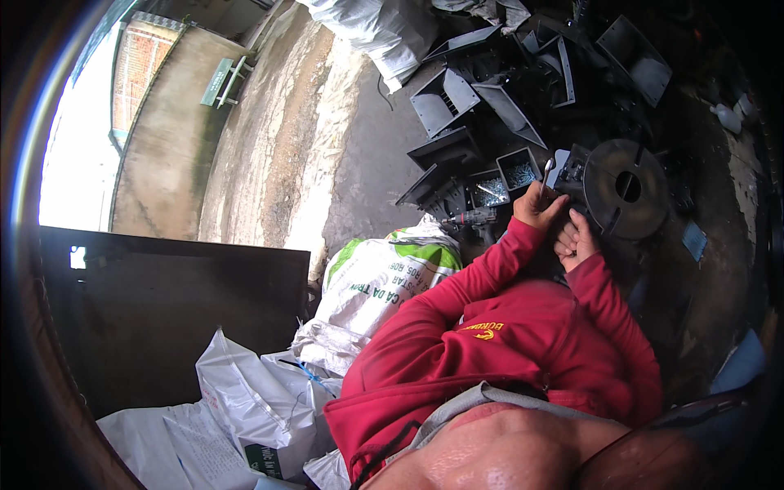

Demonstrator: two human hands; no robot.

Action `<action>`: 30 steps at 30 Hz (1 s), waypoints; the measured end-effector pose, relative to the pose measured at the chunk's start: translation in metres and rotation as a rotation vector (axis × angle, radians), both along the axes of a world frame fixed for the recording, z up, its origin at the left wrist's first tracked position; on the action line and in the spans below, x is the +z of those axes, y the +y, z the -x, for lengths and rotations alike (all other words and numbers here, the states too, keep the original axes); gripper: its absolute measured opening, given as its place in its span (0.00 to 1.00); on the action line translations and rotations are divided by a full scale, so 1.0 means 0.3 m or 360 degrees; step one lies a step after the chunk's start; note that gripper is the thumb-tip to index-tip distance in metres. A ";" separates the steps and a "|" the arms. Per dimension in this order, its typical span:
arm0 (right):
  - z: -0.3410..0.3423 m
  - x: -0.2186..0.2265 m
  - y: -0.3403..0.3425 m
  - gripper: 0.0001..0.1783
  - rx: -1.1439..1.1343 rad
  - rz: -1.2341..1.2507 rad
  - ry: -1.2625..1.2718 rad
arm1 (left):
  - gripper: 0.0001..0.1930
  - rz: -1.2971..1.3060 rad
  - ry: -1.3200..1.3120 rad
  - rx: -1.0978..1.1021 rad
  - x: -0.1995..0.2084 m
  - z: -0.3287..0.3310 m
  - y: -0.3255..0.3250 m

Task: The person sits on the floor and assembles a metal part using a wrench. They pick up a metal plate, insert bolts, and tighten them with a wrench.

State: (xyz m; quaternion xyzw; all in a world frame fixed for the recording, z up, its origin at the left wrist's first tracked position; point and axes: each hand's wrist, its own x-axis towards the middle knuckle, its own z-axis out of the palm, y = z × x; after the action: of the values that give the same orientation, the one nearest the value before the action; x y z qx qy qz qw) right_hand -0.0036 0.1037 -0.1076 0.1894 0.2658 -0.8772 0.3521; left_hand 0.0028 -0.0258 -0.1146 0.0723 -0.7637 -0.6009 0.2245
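My left hand is closed around the shaft of a small metal wrench, whose rounded end points up past the fingers. Close beside it, my right hand has its fingers curled in; what they hold, if anything, is hidden. Just right of both hands stands a dark round metal disc with a hole in its middle and slots in its face. Dark metal parts behind the disc are hard to make out. Beyond my left hand are two open bins, one and another, filled with small shiny fasteners.
A cordless drill lies left of my left forearm. Several dark metal housings are heaped at the far side. White sacks lie to my left, near a dark panel. A blue piece lies at the right.
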 end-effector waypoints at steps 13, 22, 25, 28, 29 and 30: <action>-0.002 0.006 0.002 0.14 -0.0002 -0.0034 -0.0025 | 0.08 0.0316 -0.0131 -0.0053 0.042 -0.031 -0.021; 0.003 0.018 0.000 0.17 0.0005 -0.0033 -0.0006 | 0.10 0.0552 0.0304 0.0079 0.054 -0.025 -0.021; -0.005 0.007 -0.006 0.16 -0.0010 -0.0018 -0.0031 | 0.10 0.0584 0.0070 -0.0009 0.001 -0.030 -0.039; -0.014 0.002 -0.009 0.15 -0.0016 0.0000 -0.0031 | 0.11 0.0738 0.0091 -0.0168 0.005 -0.025 -0.064; -0.015 0.002 -0.004 0.15 -0.0026 -0.0003 -0.0031 | 0.11 0.0802 0.0138 -0.0235 0.013 -0.021 -0.068; -0.013 -0.001 -0.006 0.15 -0.0007 0.0025 -0.0014 | 0.11 0.0770 0.0183 -0.0217 0.026 -0.019 -0.075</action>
State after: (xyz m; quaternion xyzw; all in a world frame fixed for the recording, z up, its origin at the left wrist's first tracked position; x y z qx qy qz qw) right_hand 0.0001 0.1019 -0.1079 0.1912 0.2568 -0.8792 0.3528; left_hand 0.0085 -0.0482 -0.1066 -0.0694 -0.8743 -0.4175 0.2375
